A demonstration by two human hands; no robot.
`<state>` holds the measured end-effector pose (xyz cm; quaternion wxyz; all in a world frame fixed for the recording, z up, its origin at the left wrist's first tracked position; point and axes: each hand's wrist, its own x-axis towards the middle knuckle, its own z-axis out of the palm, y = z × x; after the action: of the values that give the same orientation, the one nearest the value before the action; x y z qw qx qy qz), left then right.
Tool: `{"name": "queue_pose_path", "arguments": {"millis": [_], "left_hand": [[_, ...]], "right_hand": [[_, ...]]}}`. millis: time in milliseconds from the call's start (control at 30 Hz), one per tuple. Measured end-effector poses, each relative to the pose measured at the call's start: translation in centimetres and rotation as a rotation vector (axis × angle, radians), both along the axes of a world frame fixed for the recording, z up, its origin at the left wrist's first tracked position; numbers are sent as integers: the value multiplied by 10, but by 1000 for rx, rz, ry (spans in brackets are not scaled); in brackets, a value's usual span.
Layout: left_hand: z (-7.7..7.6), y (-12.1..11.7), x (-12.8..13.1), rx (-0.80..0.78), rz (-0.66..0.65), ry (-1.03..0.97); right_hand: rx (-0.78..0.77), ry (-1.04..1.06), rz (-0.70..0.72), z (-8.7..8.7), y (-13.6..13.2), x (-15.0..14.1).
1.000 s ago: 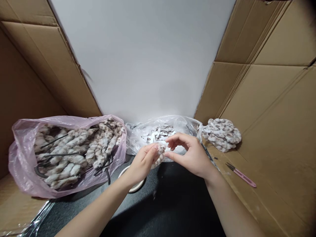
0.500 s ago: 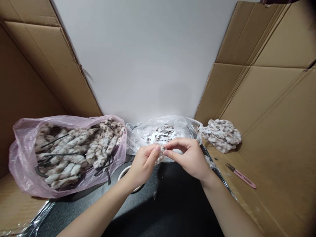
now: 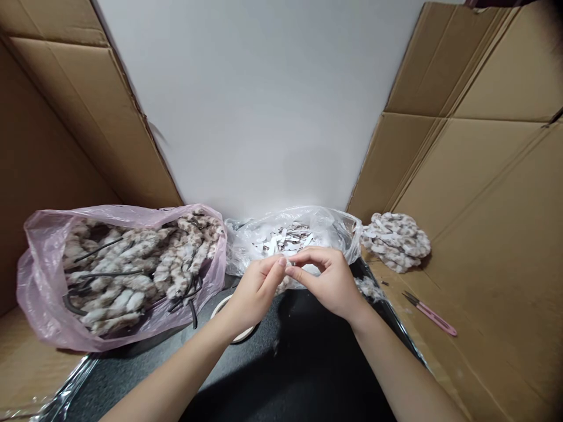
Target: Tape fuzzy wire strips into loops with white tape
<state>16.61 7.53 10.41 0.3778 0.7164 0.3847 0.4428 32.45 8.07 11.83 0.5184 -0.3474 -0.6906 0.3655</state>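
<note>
My left hand (image 3: 259,287) and my right hand (image 3: 328,278) meet above the dark surface, thumbs and forefingers pinched close together. Between them is a small piece of fluffy grey-white material (image 3: 284,285), mostly hidden by my fingers; its lower part shows under the left fingertips. The right finger and thumb pinch at its top edge, where I cannot make out the detail. Just behind the hands lies a clear plastic bag (image 3: 241,243) with white tag-like strips (image 3: 281,237) in it. A roll of tape (image 3: 222,305) sits partly under my left wrist.
At left, an open pink plastic bag (image 3: 39,281) holds fluffy strands (image 3: 132,269) with dark cords. To the right are a bundle of fluffy material (image 3: 398,243), pink thread snips (image 3: 433,316) and a loose tuft (image 3: 369,288). Cardboard walls (image 3: 484,193) stand on both sides.
My right hand has shifted slightly left, closer to the left fingertips, uncovering more of the loose tuft beside its wrist. The left hand stays almost in place.
</note>
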Motion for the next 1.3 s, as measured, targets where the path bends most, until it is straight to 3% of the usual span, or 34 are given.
{"name": "queue_pose_path", "arguments": {"millis": [100, 267, 400, 700, 1000, 1100, 1300], "left_hand": [[0, -1, -1, 1, 2, -6], [2, -1, -3, -108, -85, -55], [6, -1, -4, -189, -145, -66], [11, -2, -9, -307, -294, -42], [14, 2, -18, -410, -406, 7], [15, 2, -19, -417, -439, 47], [14, 6, -17, -408, -344, -127]], "right_hand": [[-4, 78, 32, -2, 0, -3], [-194, 337, 130, -2, 6, -5], [-258, 430, 134, 2, 13, 4], [-267, 447, 150, 10, 14, 22], [-534, 451, 191, 12, 18, 28], [-553, 458, 201, 9, 20, 30], [-445, 385, 265, 12, 18, 35]]}}
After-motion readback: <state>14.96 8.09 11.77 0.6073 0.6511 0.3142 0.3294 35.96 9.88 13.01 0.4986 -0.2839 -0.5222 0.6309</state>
